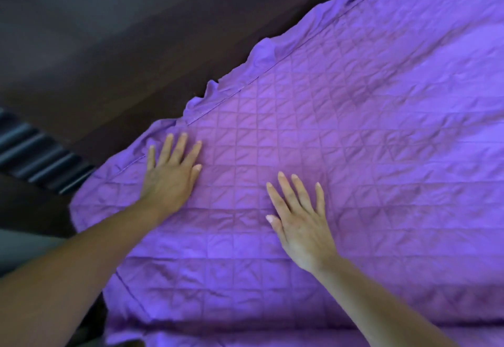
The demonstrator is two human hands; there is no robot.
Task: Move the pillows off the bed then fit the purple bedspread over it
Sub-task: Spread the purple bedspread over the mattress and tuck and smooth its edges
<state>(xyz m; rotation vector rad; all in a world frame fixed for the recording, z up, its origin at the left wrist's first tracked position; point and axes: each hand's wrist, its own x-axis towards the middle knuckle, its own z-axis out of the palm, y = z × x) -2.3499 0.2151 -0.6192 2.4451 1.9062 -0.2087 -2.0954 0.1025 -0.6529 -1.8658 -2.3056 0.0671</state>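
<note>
Already the purple bedspread (354,142) lies spread across the bed, its quilted squares covering the whole top, its ruffled border bunched along the far edge against a dark headboard (152,68). Both hands press flat on it near that edge's left corner: the left hand (169,175) just beside the border seam, the right hand (300,224) a little nearer the middle. Fingers on each are straight and splayed (grasping nothing). A ribbed dark panel (41,155) shows past the corner.

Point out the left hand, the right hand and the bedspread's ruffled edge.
left hand (169,180), head view, back of hand.
right hand (300,228), head view, back of hand.
ruffled edge (263,50), head view, bunched fold.
</note>
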